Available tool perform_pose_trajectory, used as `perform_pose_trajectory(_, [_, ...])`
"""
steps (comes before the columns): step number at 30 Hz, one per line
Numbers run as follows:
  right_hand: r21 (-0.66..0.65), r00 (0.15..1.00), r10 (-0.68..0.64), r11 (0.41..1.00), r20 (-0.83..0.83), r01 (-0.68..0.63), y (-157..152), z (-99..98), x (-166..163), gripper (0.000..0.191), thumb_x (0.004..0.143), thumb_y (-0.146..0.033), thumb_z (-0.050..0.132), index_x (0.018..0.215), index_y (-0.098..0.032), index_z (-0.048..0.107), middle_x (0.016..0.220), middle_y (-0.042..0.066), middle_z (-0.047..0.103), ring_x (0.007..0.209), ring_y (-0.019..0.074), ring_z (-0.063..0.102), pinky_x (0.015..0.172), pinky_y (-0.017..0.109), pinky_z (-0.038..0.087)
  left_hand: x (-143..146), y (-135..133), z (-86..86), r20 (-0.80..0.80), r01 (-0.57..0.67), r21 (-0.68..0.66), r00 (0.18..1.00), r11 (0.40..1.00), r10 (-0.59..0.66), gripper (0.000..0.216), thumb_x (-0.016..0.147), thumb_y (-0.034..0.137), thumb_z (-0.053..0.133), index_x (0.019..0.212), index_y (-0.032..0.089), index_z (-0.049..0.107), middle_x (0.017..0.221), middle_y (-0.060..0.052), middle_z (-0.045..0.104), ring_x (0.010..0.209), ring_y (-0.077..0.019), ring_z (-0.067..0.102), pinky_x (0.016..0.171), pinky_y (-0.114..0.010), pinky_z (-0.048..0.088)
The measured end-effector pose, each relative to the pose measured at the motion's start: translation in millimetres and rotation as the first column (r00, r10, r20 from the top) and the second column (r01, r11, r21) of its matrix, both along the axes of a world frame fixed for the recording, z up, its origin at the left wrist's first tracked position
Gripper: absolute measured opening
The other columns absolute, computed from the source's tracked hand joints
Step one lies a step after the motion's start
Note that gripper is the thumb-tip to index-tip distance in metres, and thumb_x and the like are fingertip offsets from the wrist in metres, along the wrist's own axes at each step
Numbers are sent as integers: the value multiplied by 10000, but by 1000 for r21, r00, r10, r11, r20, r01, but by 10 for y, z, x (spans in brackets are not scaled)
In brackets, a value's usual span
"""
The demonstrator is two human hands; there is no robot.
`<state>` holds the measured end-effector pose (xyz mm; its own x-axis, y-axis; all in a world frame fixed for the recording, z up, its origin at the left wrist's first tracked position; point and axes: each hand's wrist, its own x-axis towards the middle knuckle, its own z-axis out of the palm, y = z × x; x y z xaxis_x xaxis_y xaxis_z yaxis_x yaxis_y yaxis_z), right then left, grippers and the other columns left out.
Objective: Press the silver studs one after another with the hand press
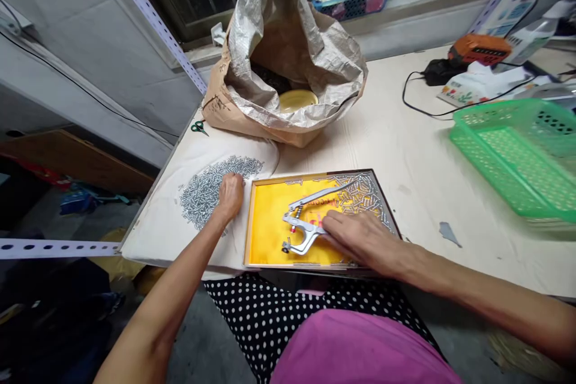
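My left hand [231, 195] rests at the right edge of a heap of small silvery metal pieces [202, 192] on white cloth [153, 237]. Its fingers are bent together, and whatever they may hold is hidden. My right hand [360, 234] is wrapped round the lower handle of metal snap pliers [308, 237]. The pliers' jaws point left and stand apart, with a spring between the spread handles. Beneath them lies a shallow box [265, 210] with a yellow bottom. More small metal pieces [360, 195] are scattered along the box's right side.
Behind the heap stands a large open sack [252, 114] with a yellow dish [297, 99] inside. Green-handled scissors [198, 127] lie near the left table edge. A green plastic basket [517, 162] is at the right, below an orange device [480, 48] and a black cable [414, 105].
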<state>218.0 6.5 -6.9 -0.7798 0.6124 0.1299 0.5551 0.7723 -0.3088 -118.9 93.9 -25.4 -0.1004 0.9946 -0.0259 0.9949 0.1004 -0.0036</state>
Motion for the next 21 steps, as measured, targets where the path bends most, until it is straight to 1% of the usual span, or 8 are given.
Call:
perform_pose_trajectory(3, [-22, 999, -19, 1000, -34, 18, 60, -20, -263, 228, 1040, -256, 354, 917, -204, 539, 885, 47, 639, 616, 144, 457, 539, 324, 207, 4, 59, 22, 5, -30, 10, 1000, 1000, 30, 246, 865, 98, 457, 832, 113, 701, 938, -155, 665, 950, -277, 593, 770, -332, 447])
perform_pose_trajectory(7, [-6, 981, -135, 991, -139, 135, 162, 72, -171, 283, 1045, -337, 366, 885, -189, 548, 852, 62, 635, 650, 152, 499, 548, 316, 270, 58, 22, 176, 35, -43, 68, 999, 997, 41, 218, 865, 115, 462, 828, 122, 676, 926, -137, 675, 905, -248, 605, 789, -323, 446])
perform_pose_trajectory(10, [22, 953, -206, 976, -224, 216, 239, 147, 77, 318, 1049, -380, 371, 861, -190, 543, 819, 53, 613, 691, 160, 538, 583, 308, 340, 244, -296, 296, 284, -4, 144, 958, 990, -38, 180, 891, 196, 481, 875, 148, 654, 885, -91, 691, 805, -212, 620, 750, -307, 453])
perform_pose_trajectory(12, [33, 935, -251, 963, -251, 268, 280, 186, 229, 305, 1042, -389, 394, 862, -193, 544, 817, 49, 609, 684, 161, 541, 589, 309, 363, 440, -627, 299, 530, 54, 44, 845, 998, -69, 134, 873, 236, 523, 832, 176, 636, 777, -42, 686, 708, -181, 620, 689, -278, 455])
perform_pose_trajectory(13, [33, 927, -273, 956, -258, 290, 296, 201, 290, 298, 1034, -396, 408, 861, -195, 544, 814, 48, 608, 671, 162, 536, 586, 312, 368, 550, -795, 274, 632, 75, -43, 774, 996, -31, 118, 864, 257, 546, 820, 186, 630, 729, -25, 678, 670, -173, 620, 663, -268, 457])
perform_pose_trajectory(16, [21, 910, -316, 943, -268, 333, 324, 238, 402, 287, 1017, -418, 436, 848, -209, 537, 797, 43, 602, 650, 166, 527, 579, 319, 373, 884, -1168, 155, 803, 7, -260, 557, 966, 212, 157, 837, 318, 616, 746, 191, 599, 660, -18, 662, 623, -162, 624, 632, -263, 479])
perform_pose_trajectory(19, [18, 905, -322, 940, -277, 340, 327, 258, 437, 280, 1012, -416, 443, 837, -216, 530, 785, 42, 601, 651, 168, 527, 573, 316, 368, 1130, -1263, 115, 884, -37, -412, 227, 910, 409, 264, 783, 400, 722, 767, 168, 597, 758, -59, 705, 675, -158, 660, 693, -291, 534])
perform_pose_trajectory(21, [31, 908, -313, 942, -280, 334, 321, 252, 433, 279, 1016, -405, 438, 844, -209, 536, 793, 45, 605, 654, 165, 527, 574, 311, 365, 1180, -1232, 165, 902, -17, -430, 38, 903, 431, 367, 721, 450, 798, 819, 147, 618, 829, -76, 722, 716, -153, 674, 728, -295, 552])
